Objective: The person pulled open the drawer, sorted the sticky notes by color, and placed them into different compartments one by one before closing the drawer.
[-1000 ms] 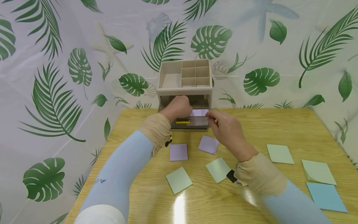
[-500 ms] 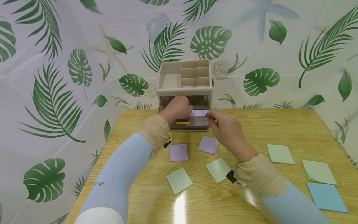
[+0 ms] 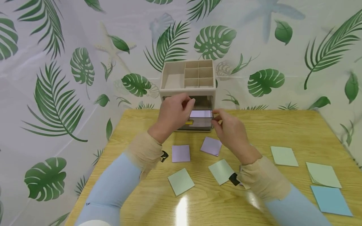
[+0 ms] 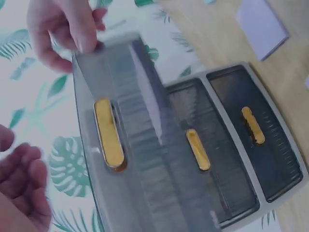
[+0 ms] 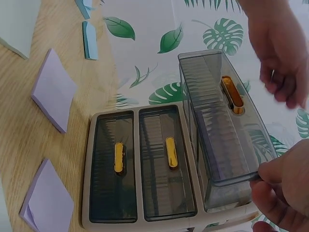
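A beige desktop organizer (image 3: pixel 188 92) stands at the back of the table. Its top drawer (image 3: pixel 202 123), smoky and see-through with a gold handle (image 4: pixel 109 133), is pulled out. Inside lies a pad of purple sticky notes (image 3: pixel 201 113). My right hand (image 3: pixel 232 131) pinches the drawer's front right corner between thumb and fingers, as the right wrist view also shows. The left hand (image 3: pixel 174 111) hovers over the left part of the drawer front, fingers loosely curled around nothing. In the left wrist view, that hand (image 4: pixel 21 183) is apart from the drawer.
Two purple note pads (image 3: pixel 181 153) lie before the organizer, with pale green pads (image 3: pixel 181 182) nearer me. At the right are more green pads (image 3: pixel 284 156) and a blue pad (image 3: pixel 331 201). Two shut lower drawers (image 5: pixel 168 164) show in the right wrist view.
My left hand has come up out of the drawer and back toward me, uncovering more of the purple notes inside. The right hand keeps its grip on the drawer corner.
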A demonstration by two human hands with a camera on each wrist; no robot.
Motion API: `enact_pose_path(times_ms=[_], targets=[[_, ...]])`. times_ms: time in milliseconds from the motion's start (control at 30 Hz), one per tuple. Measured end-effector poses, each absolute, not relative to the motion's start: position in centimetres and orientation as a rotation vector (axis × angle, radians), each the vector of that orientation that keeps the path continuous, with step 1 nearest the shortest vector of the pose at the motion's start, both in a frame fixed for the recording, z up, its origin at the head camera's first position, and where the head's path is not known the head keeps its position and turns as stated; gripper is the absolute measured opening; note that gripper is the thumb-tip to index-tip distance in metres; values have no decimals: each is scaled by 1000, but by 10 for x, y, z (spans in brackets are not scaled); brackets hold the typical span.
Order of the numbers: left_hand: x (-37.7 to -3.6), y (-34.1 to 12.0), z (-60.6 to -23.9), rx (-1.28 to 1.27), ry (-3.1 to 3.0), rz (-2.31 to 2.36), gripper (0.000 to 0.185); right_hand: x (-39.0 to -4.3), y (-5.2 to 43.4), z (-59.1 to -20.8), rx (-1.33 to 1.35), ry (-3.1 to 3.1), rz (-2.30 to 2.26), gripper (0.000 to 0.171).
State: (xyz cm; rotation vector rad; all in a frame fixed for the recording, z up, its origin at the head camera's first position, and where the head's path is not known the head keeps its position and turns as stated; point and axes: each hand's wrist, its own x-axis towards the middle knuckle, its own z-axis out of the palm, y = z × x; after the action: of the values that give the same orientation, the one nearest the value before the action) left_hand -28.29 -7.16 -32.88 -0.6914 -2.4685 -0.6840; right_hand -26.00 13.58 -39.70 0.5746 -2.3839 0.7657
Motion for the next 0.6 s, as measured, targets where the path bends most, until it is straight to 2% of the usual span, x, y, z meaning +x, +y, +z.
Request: enact_pose_path(times_ms=[133,300,467,600], targets=[[-259,-85,-347,-915,-2188,-665,23,-260,136,-399,566,-2365,804,21],[-238,-101,-383,-1108,-2232,-574,17,-260,136,-401,564,-2353,830,17],[-239,-116,-423,-1064,-2595,-515,15,-260,136,-403,553,-2349,861,16],[-246,-126,-449,-958,-2917,-431,36,-261,136,-406,548,-2341,871,17]])
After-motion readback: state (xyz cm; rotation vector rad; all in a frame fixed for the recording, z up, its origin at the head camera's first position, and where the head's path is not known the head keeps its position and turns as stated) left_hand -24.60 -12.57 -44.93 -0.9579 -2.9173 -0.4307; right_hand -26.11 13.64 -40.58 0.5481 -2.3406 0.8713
